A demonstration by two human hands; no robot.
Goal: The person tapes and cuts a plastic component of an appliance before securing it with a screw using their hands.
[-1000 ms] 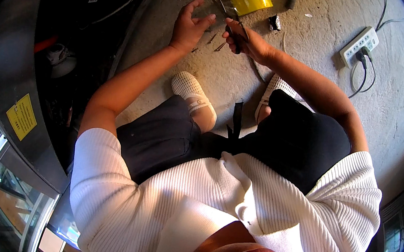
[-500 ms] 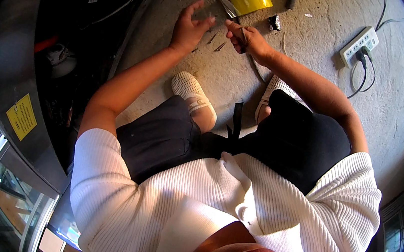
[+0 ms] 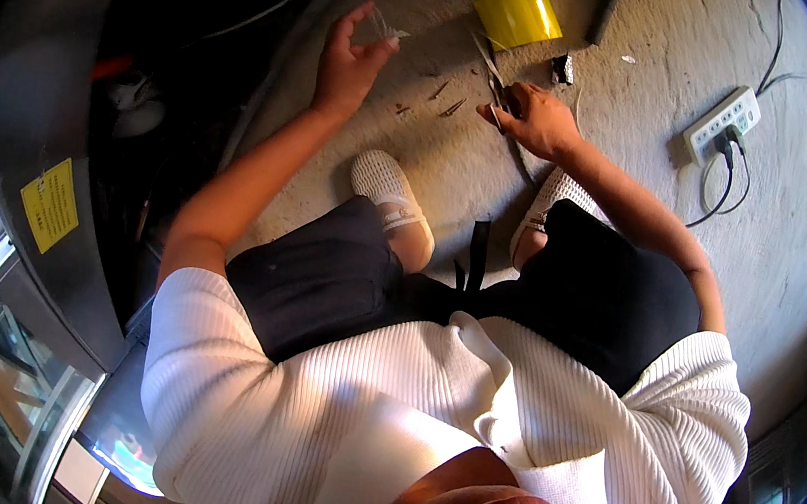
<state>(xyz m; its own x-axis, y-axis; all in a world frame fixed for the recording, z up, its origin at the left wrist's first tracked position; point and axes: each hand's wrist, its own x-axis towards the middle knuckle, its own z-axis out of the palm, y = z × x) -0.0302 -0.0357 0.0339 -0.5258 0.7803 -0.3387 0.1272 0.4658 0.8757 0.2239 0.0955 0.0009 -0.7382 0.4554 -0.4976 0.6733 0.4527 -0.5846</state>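
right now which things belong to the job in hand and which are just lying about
In use: clear strip held by the left hand; scissors at the right hand; probably the yellow tape roll.

Lying about, it seems: power strip; dark tube; foil-like scrap; small brown bits.

Single view, upright: your head-worn left fisheye looks steeply down from above you. Your white shirt [image 3: 348, 376] fills the near, lower part; your left hand [image 3: 347, 72] and right hand [image 3: 538, 123] sit farther off, toward the top, over the concrete floor [image 3: 780, 218]. Straight edges bend toward the rim (corners go black).
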